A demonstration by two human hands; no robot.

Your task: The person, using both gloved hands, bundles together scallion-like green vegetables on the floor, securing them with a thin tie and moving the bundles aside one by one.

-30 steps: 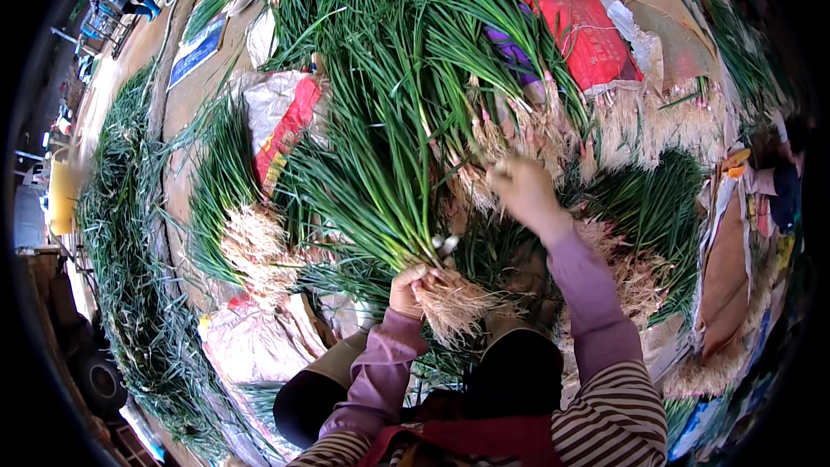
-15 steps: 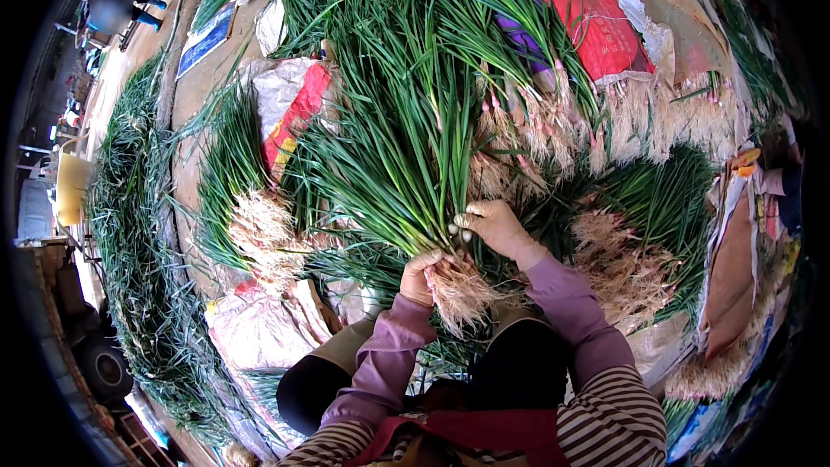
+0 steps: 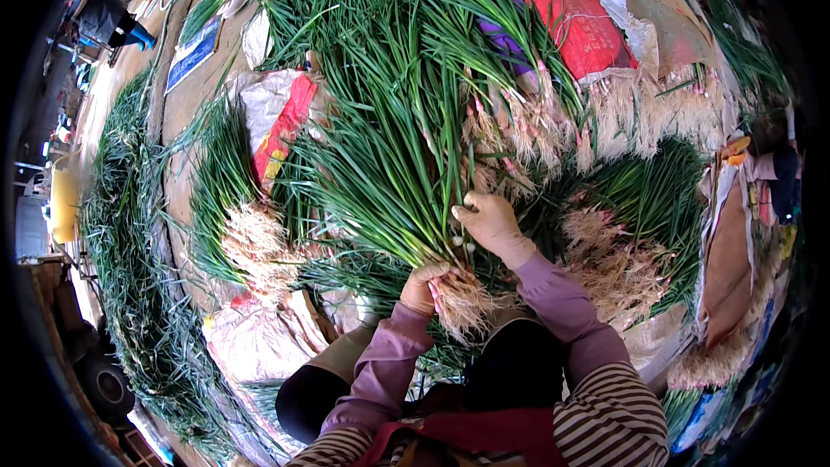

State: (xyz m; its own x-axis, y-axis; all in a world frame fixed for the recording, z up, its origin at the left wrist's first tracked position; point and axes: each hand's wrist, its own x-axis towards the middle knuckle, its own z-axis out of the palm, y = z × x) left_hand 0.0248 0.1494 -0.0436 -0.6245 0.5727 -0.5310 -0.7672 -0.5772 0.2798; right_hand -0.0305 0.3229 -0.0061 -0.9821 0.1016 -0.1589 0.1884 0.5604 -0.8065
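1. Green onion bunch [image 3: 389,182]: centre, leaves fanned up and away, pale roots [image 3: 462,303] just above the person's lap.
2. Left hand [image 3: 424,287]: closed tight round the bunch just above the roots.
3. Right hand [image 3: 493,223]: gloved, fingers curled onto the stalks beside the left.
4. Handling: keep the left grip firm, level the root ends, press stray stalks inward.
5. Surroundings: further onion heaps [image 3: 233,207], red sack [image 3: 579,26].

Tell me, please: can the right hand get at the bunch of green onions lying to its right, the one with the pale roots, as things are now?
Probably yes. The right hand rests on the bundle that the left hand grips near the roots. The loose bunch lies just beside it, uncovered, with nothing between them.
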